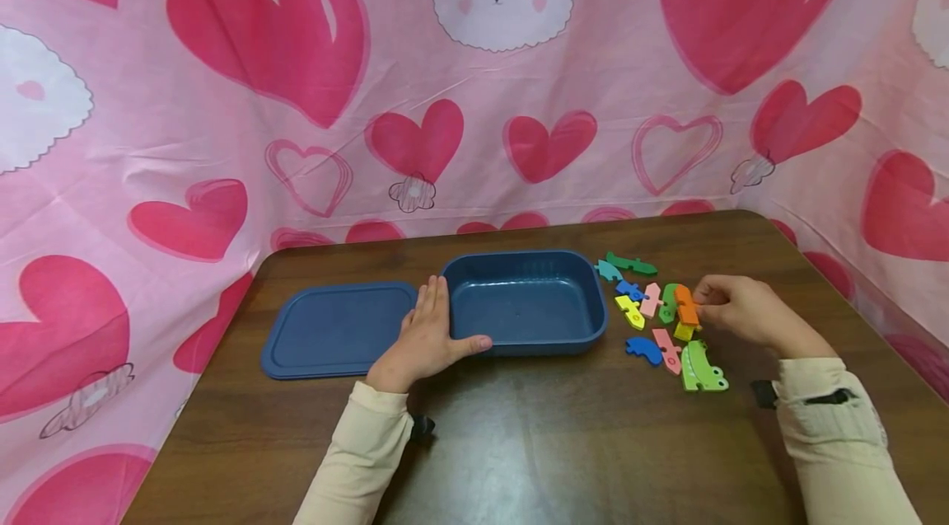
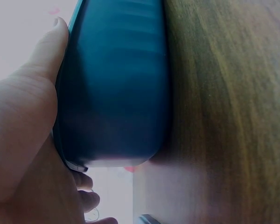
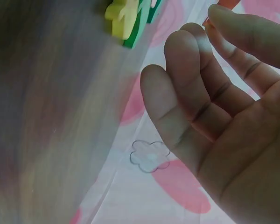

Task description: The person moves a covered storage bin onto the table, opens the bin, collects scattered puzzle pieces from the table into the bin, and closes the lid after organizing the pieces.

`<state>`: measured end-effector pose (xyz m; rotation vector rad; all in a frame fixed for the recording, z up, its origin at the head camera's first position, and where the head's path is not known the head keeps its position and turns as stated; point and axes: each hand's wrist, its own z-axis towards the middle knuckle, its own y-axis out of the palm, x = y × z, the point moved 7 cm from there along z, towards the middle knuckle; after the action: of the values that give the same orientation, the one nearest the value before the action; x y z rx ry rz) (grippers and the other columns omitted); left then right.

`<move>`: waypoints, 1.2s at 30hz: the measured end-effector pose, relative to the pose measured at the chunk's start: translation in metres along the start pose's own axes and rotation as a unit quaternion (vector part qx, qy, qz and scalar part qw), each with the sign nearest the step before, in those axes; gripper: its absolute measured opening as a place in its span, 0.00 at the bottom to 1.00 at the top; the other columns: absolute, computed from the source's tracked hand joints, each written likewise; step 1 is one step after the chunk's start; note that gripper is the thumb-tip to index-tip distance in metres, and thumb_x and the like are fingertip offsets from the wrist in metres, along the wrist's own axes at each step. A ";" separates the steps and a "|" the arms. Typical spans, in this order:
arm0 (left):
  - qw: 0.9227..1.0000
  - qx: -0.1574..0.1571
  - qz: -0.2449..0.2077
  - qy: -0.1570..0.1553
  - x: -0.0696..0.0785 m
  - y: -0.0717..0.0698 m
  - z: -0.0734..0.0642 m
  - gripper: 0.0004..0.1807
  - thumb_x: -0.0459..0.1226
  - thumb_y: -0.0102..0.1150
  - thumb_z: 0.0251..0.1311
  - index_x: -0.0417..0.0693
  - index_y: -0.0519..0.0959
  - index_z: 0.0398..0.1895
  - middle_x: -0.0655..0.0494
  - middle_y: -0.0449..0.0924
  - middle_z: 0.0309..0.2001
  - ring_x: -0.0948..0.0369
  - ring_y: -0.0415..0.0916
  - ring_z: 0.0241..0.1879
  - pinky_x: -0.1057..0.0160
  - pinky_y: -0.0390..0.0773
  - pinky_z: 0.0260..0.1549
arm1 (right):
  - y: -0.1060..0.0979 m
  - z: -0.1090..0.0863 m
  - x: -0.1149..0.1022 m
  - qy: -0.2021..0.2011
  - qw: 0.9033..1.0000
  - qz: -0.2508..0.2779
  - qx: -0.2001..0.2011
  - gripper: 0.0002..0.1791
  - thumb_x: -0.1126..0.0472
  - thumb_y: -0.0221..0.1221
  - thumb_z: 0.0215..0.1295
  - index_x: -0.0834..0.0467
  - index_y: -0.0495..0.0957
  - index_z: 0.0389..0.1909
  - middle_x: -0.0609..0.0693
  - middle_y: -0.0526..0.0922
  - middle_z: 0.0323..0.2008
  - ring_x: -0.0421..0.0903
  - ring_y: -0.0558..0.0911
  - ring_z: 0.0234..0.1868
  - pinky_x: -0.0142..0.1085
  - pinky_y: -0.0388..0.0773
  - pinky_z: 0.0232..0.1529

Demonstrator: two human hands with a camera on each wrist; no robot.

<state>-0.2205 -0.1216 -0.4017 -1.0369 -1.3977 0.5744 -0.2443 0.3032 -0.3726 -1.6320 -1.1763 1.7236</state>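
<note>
One orange piece (image 1: 686,304), centre right of frame, pinched in right-hand grip (image 1: 737,309); left hand (image 1: 424,337), fingers extended, against blue container (image 1: 526,349), centre. Apparent step: pickup; next likely calls for lifting clear.

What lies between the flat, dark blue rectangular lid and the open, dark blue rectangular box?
The person's left hand lies between lid and box; the head view shows it.
</note>
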 end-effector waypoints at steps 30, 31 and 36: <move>1.000 -0.002 -0.012 0.002 0.000 -0.002 -0.001 0.69 0.70 0.62 0.54 0.40 0.33 0.81 0.44 0.29 0.81 0.46 0.28 0.79 0.36 0.42 0.71 | 0.025 0.016 -0.073 -0.095 0.993 0.047 0.045 0.04 0.70 0.63 0.66 0.60 0.79 0.39 0.51 0.81 0.30 0.47 0.79 0.27 0.34 0.79 0.26; 1.000 -0.003 -0.013 0.002 0.000 -0.003 -0.001 0.69 0.70 0.62 0.54 0.40 0.33 0.81 0.44 0.29 0.81 0.46 0.28 0.79 0.36 0.42 0.71 | 0.026 0.016 -0.075 -0.096 0.993 0.050 0.047 0.04 0.70 0.63 0.66 0.60 0.79 0.39 0.51 0.81 0.30 0.47 0.79 0.27 0.34 0.79 0.26; 1.000 0.000 -0.017 0.003 0.000 -0.003 0.000 0.69 0.69 0.62 0.55 0.40 0.33 0.81 0.44 0.29 0.81 0.45 0.28 0.79 0.35 0.43 0.71 | 0.030 0.019 -0.086 -0.097 0.993 0.048 0.047 0.04 0.69 0.64 0.66 0.60 0.79 0.40 0.50 0.80 0.30 0.47 0.75 0.25 0.35 0.77 0.24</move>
<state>-0.2209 -0.1230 -0.3994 -1.0122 -1.4071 0.5447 -0.2426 0.2127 -0.3525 -1.5140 -1.0989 2.0049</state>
